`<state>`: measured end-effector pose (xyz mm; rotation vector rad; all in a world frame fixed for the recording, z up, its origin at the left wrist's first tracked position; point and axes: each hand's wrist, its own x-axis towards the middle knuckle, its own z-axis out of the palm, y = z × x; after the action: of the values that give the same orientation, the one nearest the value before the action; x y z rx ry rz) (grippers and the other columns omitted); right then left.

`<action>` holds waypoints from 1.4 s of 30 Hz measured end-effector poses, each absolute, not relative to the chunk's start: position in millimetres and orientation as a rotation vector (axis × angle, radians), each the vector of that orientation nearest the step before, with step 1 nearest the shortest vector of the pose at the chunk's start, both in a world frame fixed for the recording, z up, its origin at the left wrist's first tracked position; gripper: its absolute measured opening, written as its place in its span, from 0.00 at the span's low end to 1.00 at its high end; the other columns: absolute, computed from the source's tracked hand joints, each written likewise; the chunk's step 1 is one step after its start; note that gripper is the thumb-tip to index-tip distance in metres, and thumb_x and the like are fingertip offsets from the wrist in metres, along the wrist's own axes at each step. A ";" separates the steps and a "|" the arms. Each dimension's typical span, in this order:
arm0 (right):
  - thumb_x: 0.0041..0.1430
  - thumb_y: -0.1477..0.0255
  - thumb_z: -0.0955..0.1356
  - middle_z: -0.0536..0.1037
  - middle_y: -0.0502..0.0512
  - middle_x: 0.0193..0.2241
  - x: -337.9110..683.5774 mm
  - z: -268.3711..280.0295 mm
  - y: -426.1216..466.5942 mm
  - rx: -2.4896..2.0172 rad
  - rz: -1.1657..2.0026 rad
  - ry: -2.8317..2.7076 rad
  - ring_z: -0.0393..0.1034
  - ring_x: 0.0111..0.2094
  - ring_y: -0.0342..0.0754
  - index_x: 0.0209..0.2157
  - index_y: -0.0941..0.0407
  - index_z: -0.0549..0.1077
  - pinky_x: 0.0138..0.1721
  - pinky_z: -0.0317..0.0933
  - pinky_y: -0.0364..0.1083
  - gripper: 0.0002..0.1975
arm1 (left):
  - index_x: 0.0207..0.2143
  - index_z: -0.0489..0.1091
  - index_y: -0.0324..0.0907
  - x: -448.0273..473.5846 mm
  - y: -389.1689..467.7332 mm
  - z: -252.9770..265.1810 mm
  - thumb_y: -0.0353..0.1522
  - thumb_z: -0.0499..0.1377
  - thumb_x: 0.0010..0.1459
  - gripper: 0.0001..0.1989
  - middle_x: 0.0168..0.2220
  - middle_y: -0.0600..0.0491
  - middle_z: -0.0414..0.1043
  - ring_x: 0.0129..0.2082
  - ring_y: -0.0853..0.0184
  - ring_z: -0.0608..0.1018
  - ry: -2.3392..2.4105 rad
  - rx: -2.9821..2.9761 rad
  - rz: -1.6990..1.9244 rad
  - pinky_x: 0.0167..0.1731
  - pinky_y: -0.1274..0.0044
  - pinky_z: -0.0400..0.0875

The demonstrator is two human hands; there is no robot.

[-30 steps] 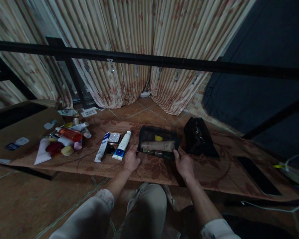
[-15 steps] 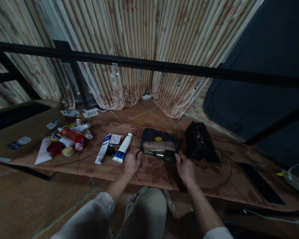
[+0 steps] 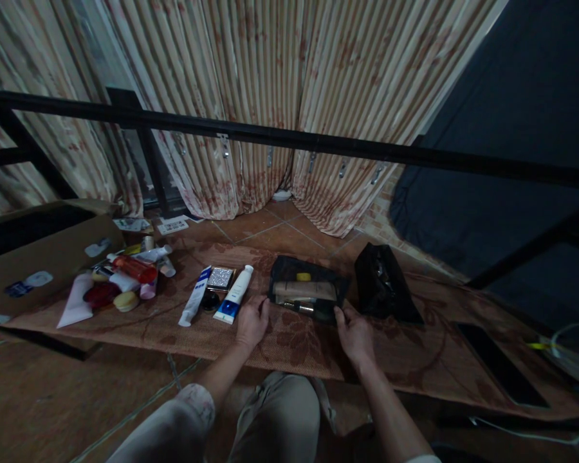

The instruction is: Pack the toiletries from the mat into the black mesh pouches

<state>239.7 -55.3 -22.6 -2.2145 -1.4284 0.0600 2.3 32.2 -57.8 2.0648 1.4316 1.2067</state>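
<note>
A black mesh pouch [image 3: 282,269] lies in front of me on the cloth-covered bench, with a beige tube, a yellow item and a makeup brush showing through or on it. My left hand [image 3: 252,319] pinches its near left corner. At the near right corner my right hand [image 3: 354,334] grips the pouch's edge. Left of the pouch lie a white and blue tube [image 3: 233,296], a glittery square compact [image 3: 220,278], a small round black jar [image 3: 210,301] and a second blue and white tube [image 3: 195,297]. A shiny black bag [image 3: 386,283] stands to the right.
A heap of cosmetics with a red bottle [image 3: 134,267] and a pink tube [image 3: 76,301] lies at the left, beside a cardboard box [image 3: 53,257]. A dark flat slab [image 3: 502,363] lies at the right. A black metal rail [image 3: 270,134] crosses before the curtains.
The whole view has shifted slightly, so the bench things appear a little lower and further left. Both hands stay at the pouch's near corners.
</note>
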 end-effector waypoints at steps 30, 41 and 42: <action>0.54 0.49 0.59 0.76 0.61 0.36 227.2 -2.7 -62.6 -1.995 0.237 -1.163 0.71 0.37 0.53 0.48 0.60 0.66 0.39 0.61 0.48 0.31 | 0.61 0.49 0.41 0.9 26.7 -49.3 0.27 0.55 0.44 0.39 0.35 0.53 0.68 0.29 0.69 0.72 1.433 1.992 1.022 0.34 0.76 0.69; 0.47 0.57 0.68 0.74 0.63 0.44 228.6 -15.4 -56.4 -1.865 0.414 -1.304 0.69 0.46 0.55 0.54 0.59 0.61 0.45 0.62 0.52 0.35 | 0.41 0.66 0.41 -0.8 32.7 -59.1 0.27 0.54 0.49 0.15 0.29 0.55 0.65 0.29 0.70 0.69 1.420 1.990 1.006 0.32 0.78 0.64; 0.46 0.58 0.69 0.74 0.62 0.44 229.0 -15.4 -56.3 -1.834 0.430 -1.291 0.69 0.46 0.55 0.54 0.58 0.61 0.45 0.62 0.52 0.35 | 0.40 0.66 0.41 -0.7 32.7 -59.0 0.27 0.54 0.48 0.14 0.29 0.55 0.64 0.29 0.69 0.69 1.421 1.965 1.021 0.33 0.78 0.64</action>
<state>229.0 -56.3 -15.4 -1.8335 -1.2911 0.4303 -0.7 32.7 -59.0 1.9651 1.4206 1.0207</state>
